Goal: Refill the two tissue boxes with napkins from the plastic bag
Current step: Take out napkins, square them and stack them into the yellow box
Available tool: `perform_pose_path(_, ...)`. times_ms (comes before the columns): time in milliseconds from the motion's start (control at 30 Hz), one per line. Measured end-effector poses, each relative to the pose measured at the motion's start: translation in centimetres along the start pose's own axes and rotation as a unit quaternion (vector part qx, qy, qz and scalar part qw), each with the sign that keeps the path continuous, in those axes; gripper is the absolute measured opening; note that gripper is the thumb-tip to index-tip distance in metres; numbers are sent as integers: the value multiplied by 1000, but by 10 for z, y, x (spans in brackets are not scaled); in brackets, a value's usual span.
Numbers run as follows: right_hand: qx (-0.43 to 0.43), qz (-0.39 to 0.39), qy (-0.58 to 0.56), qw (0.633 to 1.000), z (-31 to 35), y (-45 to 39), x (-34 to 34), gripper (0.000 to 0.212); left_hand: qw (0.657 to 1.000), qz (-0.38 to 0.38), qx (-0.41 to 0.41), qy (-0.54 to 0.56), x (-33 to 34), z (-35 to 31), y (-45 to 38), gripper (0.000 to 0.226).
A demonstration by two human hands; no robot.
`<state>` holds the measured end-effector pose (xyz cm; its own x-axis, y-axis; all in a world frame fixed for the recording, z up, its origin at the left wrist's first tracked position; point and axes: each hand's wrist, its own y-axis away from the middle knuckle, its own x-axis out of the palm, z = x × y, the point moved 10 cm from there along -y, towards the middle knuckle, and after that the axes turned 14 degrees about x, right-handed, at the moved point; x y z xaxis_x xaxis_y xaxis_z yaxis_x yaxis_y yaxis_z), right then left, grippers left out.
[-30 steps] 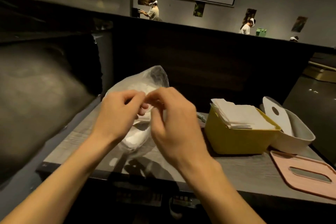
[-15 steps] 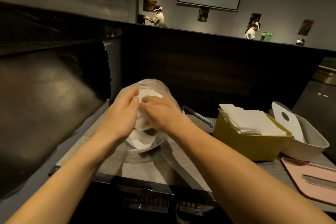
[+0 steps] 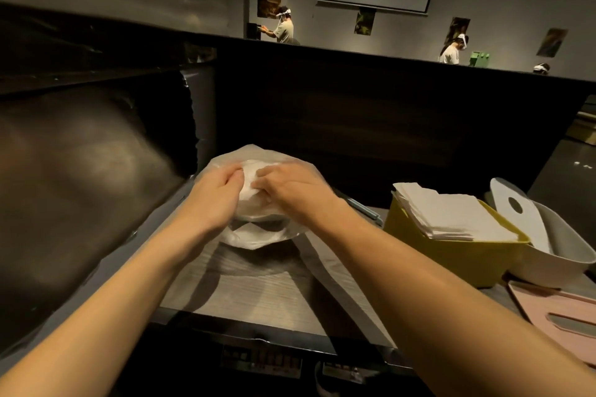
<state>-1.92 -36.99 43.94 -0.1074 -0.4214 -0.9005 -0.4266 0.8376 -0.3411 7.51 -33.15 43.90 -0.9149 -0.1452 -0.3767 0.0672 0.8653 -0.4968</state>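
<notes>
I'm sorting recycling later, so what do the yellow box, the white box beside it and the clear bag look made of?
Yellow box: likely moulded plastic, smooth matte walls, rounded corners. White box: apparently the same plastic, soft sheen on its rim. Clear bag: thin crinkled plastic film, translucent and glossy, white napkins showing through.

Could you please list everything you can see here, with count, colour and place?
plastic bag: 1, clear, far left of the table, white napkins inside
yellow tissue box: 1, yellow, right of the bag, lid off
napkin stack: 1, white, heaped in the yellow box above its rim
white tissue box: 1, white, right of and behind the yellow box
white lid: 1, white with a hole, leaning in the white box
pink lid: 1, pink with a slot, flat at the table's right edge
table: 1, grey wood grain
left hand: 1, grip on the bag
right hand: 1, grip on the bag
</notes>
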Motion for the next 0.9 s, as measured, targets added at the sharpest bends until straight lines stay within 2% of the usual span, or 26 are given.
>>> perform_pose_path(133,39,-113,-86,989,-1,25,-32,15,1000,-14,13,23,2,-6,6,32)
perform_pose_path(233,122,-172,-238,948,-20,67,-54,17,992,-45,16,116,2,-8,12,39)
perform_pose_path(300,195,-167,-407,877,-40,99,-55,20,977,-47,-19,208,10,0,17,58)
perform_pose_path(367,254,-117,-579,766,-56,127,-42,23,936,-28,-90,339,30,6,28,76)
perform_pose_path(433,281,-38,-709,646,-60,148,-22,27,891,13,-149,429,57,3,46,80)
perform_pose_path(467,288,0,-744,603,-58,157,-11,29,869,49,-169,462,72,-4,56,81)
perform_pose_path(500,296,25,-754,586,-59,166,-1,29,848,87,-179,492,87,-13,66,82)
perform_pose_path(567,320,33,-746,583,-67,184,17,29,821,147,-201,514,116,-24,84,77)
perform_pose_path(667,331,4,-740,585,-77,197,27,27,856,154,-203,450,134,-18,93,44)
perform_pose_path(700,327,-2,-740,588,-78,198,27,26,862,158,-201,437,139,-15,95,39)
perform_pose_path(900,327,-28,-702,632,-83,199,31,30,861,147,-181,451,149,-12,90,32)
